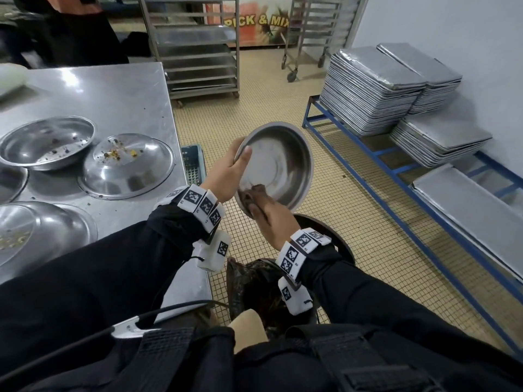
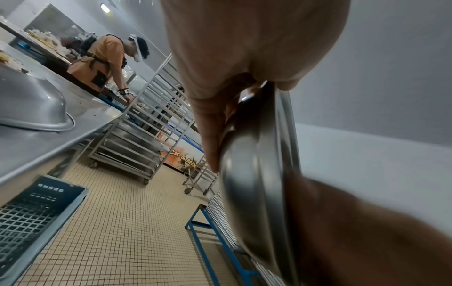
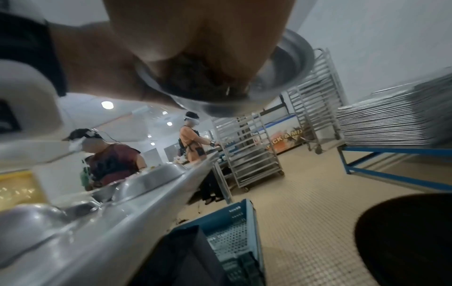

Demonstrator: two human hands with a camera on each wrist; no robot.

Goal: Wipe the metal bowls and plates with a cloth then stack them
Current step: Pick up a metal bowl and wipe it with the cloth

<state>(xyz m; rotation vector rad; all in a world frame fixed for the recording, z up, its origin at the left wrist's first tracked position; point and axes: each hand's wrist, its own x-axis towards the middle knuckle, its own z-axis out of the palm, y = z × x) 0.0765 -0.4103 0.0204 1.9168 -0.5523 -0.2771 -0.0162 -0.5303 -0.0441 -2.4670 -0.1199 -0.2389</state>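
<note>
1. Above the tiled floor, beside the worktop (image 1: 119, 89), the left hand (image 1: 226, 176) gripped a tilted metal bowl (image 1: 280, 162) by its rim.
2. Right hand (image 1: 268, 219) pressed a dark cloth (image 1: 252, 193) inside it, fingers curled round the cloth.
3. Dirty bowls (image 1: 48, 142) sat on the worktop.

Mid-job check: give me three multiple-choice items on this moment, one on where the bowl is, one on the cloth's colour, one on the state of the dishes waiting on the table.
1. Where is the metal bowl being wiped?
A. flat on the steel table
B. held tilted above the floor, off the table
C. on the blue rack

2. What colour is the cloth?
A. white
B. yellow
C. dark brown

3. The dishes on the steel table are:
A. soiled with crumbs
B. stacked clean
C. full of water

Answers:
1 B: the left hand grips its rim in the air.
2 C: the right hand presses a dark wad inside.
3 A: the upright bowl and overturned bowl carry food bits.
</note>
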